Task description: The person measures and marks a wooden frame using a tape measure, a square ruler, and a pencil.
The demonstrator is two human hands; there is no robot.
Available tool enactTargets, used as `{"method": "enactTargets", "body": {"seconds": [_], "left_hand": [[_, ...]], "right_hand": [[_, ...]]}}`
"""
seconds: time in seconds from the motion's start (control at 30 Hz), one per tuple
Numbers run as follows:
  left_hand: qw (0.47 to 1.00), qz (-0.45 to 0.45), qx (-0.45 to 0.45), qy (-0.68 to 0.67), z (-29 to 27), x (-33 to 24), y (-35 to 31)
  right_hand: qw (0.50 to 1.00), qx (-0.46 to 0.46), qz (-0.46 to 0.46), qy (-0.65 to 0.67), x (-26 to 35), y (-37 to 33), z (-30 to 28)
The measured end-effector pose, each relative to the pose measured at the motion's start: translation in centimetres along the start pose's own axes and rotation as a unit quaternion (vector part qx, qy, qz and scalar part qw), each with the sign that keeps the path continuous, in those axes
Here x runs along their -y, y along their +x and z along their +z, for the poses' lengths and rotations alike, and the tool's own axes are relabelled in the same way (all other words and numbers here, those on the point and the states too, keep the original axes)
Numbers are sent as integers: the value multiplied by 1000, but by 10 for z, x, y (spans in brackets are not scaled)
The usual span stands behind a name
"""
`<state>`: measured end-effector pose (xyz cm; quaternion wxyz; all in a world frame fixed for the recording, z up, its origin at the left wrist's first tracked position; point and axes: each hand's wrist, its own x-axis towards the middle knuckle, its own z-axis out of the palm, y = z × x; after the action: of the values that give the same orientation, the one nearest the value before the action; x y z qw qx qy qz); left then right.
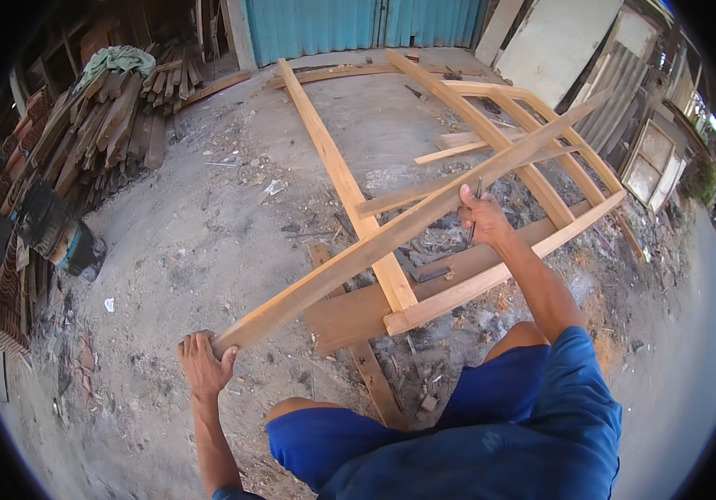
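Left of the wooden frame (450,292), fingers of the left hand (205,364) are clamped on the end of the long plank (333,272), likely steadying it. Over the frame, right hand (486,222) fingers close round a thin dark stick (472,233). Plank crosses diagonally above frame, contact unclear. Under frame's near-left corner: brown board (345,321), apparently propping it up.

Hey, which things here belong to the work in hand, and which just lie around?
Apparently in use: long plank, held by left hand; thin dark tool in right hand; wooden frame beneath.

Apparently lying about: scrap-wood pile; green cloth; dark bucket.
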<state>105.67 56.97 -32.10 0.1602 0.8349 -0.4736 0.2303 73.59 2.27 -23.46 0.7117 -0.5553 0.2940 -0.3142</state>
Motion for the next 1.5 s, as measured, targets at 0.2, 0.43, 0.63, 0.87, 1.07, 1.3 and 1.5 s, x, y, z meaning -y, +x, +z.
{"method": "enactTargets", "body": {"seconds": [0.2, 0.43, 0.63, 0.87, 1.07, 1.3, 1.5], "left_hand": [[929, -175, 200, -258, 44, -55, 32], [813, -222, 341, -417, 111, -118, 64], [579, -363, 499, -532, 141, -154, 89], [627, -381, 501, -459, 150, -183, 136], [700, -390, 491, -342, 137, -170, 157], [879, -208, 427, 29, 131, -269, 164], [933, 7, 350, -84, 169, -382, 167]], "right_hand": [[994, -103, -18, -20, -23, 2, -101], [950, -304, 17, -66, -56, 14, -209], [913, -343, 73, -209, -91, 25, -275], [914, -348, 43, -206, -140, 56, -338], [920, -185, 143, -314, -101, 61, -302], [819, -164, 55, -547, -17, 73, -281], [823, -293, -93, -478, 15, 78, -283]]}}
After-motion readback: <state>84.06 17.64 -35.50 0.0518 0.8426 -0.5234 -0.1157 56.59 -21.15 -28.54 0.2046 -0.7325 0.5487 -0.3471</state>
